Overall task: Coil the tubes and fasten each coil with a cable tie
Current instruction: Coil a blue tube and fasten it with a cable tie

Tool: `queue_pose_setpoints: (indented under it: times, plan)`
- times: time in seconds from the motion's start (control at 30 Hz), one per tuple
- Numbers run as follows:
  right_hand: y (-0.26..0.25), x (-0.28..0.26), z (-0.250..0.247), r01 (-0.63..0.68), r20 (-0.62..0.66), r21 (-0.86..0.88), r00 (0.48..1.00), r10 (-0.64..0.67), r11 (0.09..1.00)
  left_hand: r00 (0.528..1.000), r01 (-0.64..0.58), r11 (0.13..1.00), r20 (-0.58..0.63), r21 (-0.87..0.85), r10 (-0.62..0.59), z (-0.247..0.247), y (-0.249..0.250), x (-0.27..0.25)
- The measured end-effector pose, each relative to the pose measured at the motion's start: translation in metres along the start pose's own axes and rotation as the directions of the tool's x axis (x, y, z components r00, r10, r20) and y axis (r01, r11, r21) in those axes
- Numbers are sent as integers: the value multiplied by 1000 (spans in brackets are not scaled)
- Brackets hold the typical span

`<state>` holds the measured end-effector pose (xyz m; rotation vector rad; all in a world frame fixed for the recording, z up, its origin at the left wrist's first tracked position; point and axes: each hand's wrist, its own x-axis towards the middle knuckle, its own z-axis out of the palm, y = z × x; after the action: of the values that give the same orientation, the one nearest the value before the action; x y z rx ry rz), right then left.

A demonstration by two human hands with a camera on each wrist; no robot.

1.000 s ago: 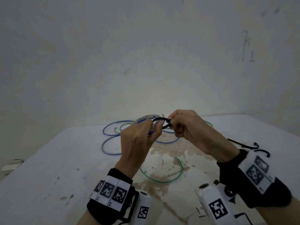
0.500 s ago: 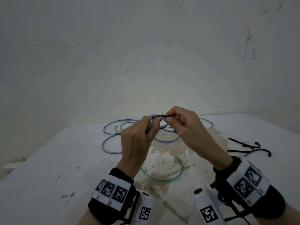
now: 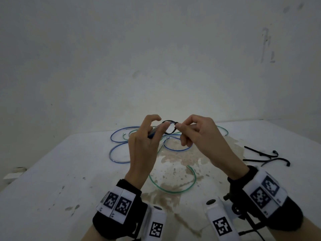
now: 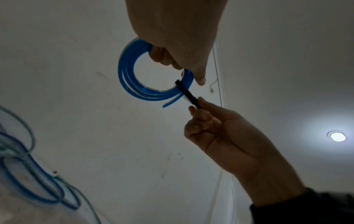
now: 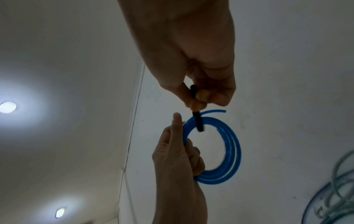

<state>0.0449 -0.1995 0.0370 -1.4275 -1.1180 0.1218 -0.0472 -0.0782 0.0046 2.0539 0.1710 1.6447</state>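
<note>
A small coil of blue tube (image 3: pixel 155 132) is held up over the table, gripped by my left hand (image 3: pixel 159 122) with thumb and lower fingers; the index finger is lifted clear. A black cable tie (image 3: pixel 168 121) loops around the coil. My right hand (image 3: pixel 179 125) pinches the tie's end just right of the coil. In the left wrist view the blue coil (image 4: pixel 124 75) hangs under my left hand (image 4: pixel 191 75), with the tie (image 4: pixel 186 94) crossing its strands. The right wrist view shows the tie (image 5: pixel 197 121) over the coil (image 5: pixel 234 145).
Loose blue tubes (image 3: pixel 119 136) and a green tube (image 3: pixel 173 190) lie spread on the white table (image 3: pixel 60 171), which has a brown stain (image 3: pixel 175 159) in its middle. Spare black cable ties (image 3: pixel 265 155) lie at the right. A pale wall rises behind.
My left index finger has lifted off the coil. The right hand has shifted its pinch along the tie, and the black loop now shows open between the hands.
</note>
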Motion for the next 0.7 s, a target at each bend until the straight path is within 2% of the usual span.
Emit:
queue_pose_setpoints:
  times: [0.07,0.13,0.2,0.33,0.5,0.7]
  plan:
    - [0,2,-2,3,9,41,1000,-3,999,993,51,995,106,-87,-41,0,2,1]
    - [-2,4,-2,21,18,55,1000,-22,998,973,58,993,229,-98,-34,-1,2,3]
    - [-5,5,0,24,46,22,999,-25,999,959,62,994,283,-95,-33,-2,0,4]
    - [-8,6,3,-28,96,-35,995,31,999,947,98,980,318,-174,-38,-6,-4,4]
    - [-10,7,5,-86,121,-28,989,89,996,930,152,957,362,-248,-54,-9,-4,2]
    - [-18,6,6,-181,182,46,969,170,982,944,214,911,315,-353,-100,-12,1,1]
